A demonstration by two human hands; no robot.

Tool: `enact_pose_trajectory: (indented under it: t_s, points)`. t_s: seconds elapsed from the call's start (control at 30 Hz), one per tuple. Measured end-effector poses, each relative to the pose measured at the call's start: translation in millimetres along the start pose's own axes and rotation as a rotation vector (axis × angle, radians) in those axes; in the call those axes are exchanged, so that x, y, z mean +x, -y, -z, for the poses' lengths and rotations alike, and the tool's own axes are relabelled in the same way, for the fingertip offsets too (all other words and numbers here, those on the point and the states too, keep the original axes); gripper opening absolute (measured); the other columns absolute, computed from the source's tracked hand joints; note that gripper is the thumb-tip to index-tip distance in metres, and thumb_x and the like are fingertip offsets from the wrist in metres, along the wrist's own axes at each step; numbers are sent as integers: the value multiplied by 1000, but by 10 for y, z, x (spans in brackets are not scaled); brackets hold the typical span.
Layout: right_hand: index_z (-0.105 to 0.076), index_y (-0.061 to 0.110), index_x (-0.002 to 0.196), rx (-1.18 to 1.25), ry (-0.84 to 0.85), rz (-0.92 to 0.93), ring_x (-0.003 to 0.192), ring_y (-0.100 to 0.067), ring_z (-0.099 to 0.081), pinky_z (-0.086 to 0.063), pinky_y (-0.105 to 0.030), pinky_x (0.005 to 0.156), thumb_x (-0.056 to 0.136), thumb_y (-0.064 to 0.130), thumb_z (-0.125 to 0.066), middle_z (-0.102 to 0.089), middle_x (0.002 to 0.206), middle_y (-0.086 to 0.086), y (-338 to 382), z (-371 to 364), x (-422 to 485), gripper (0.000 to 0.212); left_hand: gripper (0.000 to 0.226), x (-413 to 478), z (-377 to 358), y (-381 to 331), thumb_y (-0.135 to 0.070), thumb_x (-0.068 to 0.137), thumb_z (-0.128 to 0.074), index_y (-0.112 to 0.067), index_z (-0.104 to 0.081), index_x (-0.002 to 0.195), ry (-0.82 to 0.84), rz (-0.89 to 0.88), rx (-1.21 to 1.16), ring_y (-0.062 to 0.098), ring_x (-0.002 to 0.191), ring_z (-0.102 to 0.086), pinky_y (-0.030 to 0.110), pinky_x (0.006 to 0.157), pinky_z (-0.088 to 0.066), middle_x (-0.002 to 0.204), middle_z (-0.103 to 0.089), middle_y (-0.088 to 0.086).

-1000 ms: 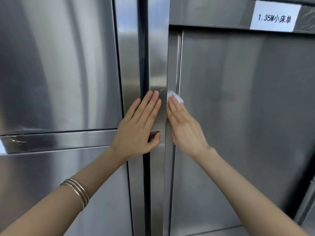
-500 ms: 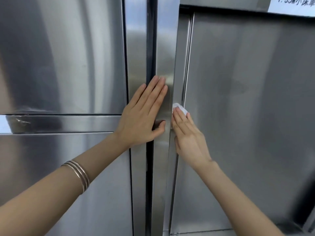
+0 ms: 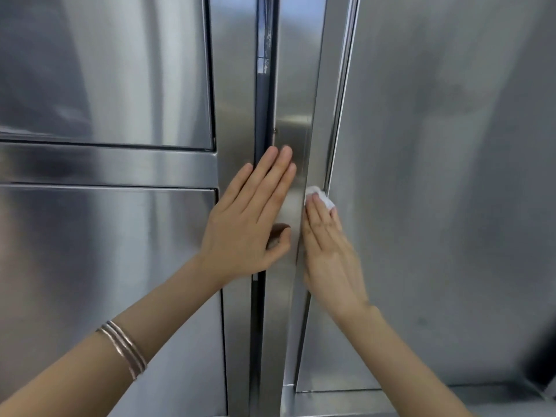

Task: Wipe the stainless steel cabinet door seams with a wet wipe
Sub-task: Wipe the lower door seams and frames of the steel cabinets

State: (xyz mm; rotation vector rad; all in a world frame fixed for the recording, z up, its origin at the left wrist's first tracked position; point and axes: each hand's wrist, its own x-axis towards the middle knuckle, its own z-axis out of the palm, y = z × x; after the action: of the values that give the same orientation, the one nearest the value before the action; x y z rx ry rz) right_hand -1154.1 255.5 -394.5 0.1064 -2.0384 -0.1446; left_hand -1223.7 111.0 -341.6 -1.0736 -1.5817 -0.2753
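At 9 o'clock of the frame, two stainless doors stack: upper L door [image 3: 105, 70] over lower L door [image 3: 105, 266], with a horiz. rail [image 3: 105, 167] btwn them. At 7 o'clock, thin metal bangles [image 3: 123, 347] circle the L forearm. The left hand [image 3: 249, 218] lies flat and open, fingers straight, pointing abt 1 o'clock across the dark centre gap [image 3: 264, 85] and onto the upright steel strip [image 3: 296, 85]. Just R of the strip, the door seam [image 3: 340, 100] runs roughly 12 to 6 o'clock, leaning slightly to 1. The wet wipe [image 3: 320, 197], a small white wad lying abt 10 to 4 o'clock, sits on that seam under the fingertips of the right hand [image 3: 328, 254], whose straight fingers press it, pointing abt 12. The R door [image 3: 436, 176] is brushed steel w/ faint smudges. A steel ledge [image 3: 346, 401] runs along at 5 o'clock.
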Motion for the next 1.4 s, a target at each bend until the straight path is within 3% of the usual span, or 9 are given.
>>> enact_pose_trajectory:
  t_s: [0.17,0.37,0.63,0.7,0.83,1.03,1.17,1.3,1.4]
  points:
    - [-41,-9,134,0,-22,20,136,-30,-36,-24,-43,115,93,-2,-28,-41,142,-24,-96,-14,-29,44,82,-243,-21,-80,-26,79,-58,1,-25,148,99,21,-47,26,149,-11,42,121,-12,157,-18,17]
    - [-46,-8,134,-87,181,74,137,-31,-34,-18,-43,115,85,3,-32,-40,144,-23,43,-166,-701,52,80,-920,-164,-407,-28,81,-56,-2,-24,150,213,-41,-87,24,149,-12,39,122,-9,159,-20,12]
    - [-51,-11,127,-38,5,51,133,-29,-35,-51,-46,93,81,2,-29,-47,137,-26,32,-270,-735,52,72,-1313,-311,-586,-25,85,-47,-1,-26,150,182,14,-88,25,149,-12,39,122,-10,159,-18,13]
    - [-52,-12,126,-71,76,78,133,-28,-32,-48,-44,98,81,1,-31,-46,138,-26,128,-464,-1231,51,72,-1439,-335,-646,-25,86,-47,-1,-25,150,205,25,-99,25,149,-11,41,122,-14,159,-18,14]
    - [-52,-12,127,-217,275,186,134,-38,-37,-20,-45,112,86,0,-32,-39,141,-28,231,-690,-1875,47,74,-1626,-380,-736,-25,87,-50,-1,-22,151,219,34,-83,26,150,-10,42,122,-14,160,-16,13]
    - [-31,-10,136,-201,131,136,138,-36,-31,-16,-46,112,88,3,-26,-33,146,-27,82,-582,-1345,50,77,-1661,-471,-768,-33,88,-52,1,-22,151,178,41,-35,27,150,-8,42,122,-9,160,-14,16]
    - [-40,-7,136,-201,149,181,140,-34,-26,-13,-43,116,88,2,-33,-35,145,-25,83,-845,-1858,49,77,-1645,-529,-787,-39,90,-47,3,-22,150,148,45,1,27,149,-8,42,122,-8,159,-16,18]
    - [-50,-4,132,-215,327,320,145,-32,-8,-13,-41,115,87,5,-41,-34,145,-20,131,-1049,-2623,46,80,-1646,-587,-778,-40,87,-51,4,-24,148,108,24,18,27,148,-10,43,122,-9,157,-21,20]
    - [-48,-5,132,-200,295,238,140,-32,-26,-13,-41,115,81,8,-64,-36,144,-22,191,-965,-2443,54,77,-1640,-598,-769,-42,89,-47,4,-25,147,82,16,8,27,147,-12,42,121,-9,155,-25,21]
